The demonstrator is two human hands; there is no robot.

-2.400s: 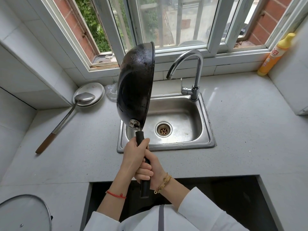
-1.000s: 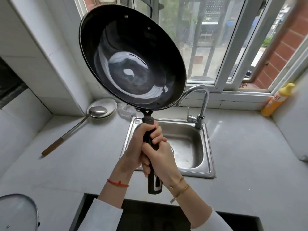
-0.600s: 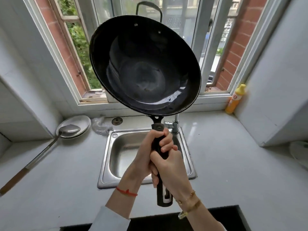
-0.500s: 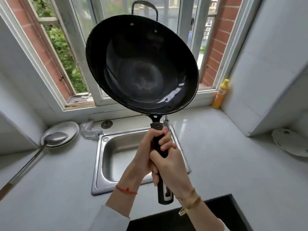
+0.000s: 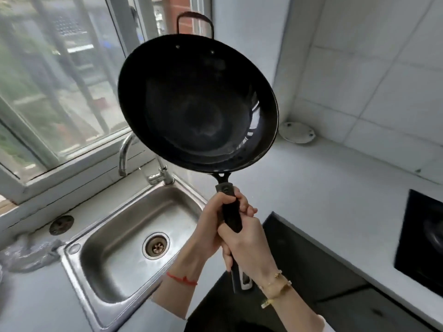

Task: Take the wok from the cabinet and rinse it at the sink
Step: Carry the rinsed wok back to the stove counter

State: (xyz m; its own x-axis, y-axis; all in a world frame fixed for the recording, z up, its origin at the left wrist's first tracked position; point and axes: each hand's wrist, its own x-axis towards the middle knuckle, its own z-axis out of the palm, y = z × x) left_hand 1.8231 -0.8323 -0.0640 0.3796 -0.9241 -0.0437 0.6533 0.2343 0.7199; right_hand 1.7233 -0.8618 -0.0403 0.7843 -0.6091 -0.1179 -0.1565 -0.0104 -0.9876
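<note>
A black wok (image 5: pixel 199 101) is held up high, its hollow inside facing me, a small loop handle at its far rim. Its long black handle (image 5: pixel 231 216) points down toward me. My left hand (image 5: pixel 211 226) grips the handle near the top. My right hand (image 5: pixel 247 245) wraps the handle just below it. The steel sink (image 5: pixel 79 250) lies low and to the left of the wok, its basin dry with a round drain (image 5: pixel 156 244). The curved tap (image 5: pixel 124 152) stands at the sink's back edge, partly hidden behind the wok.
A window with bars fills the upper left. A white tiled wall rises at the right, with a white round plate (image 5: pixel 297 132) on the counter at its foot. A black hob (image 5: pixel 422 240) is set in the counter at right. Crumpled plastic (image 5: pixel 26 255) lies left of the sink.
The view has swung right, so the sink now sits at lower left and the hob has come into sight. The wok stays raised in both hands, shifted right of the sink.
</note>
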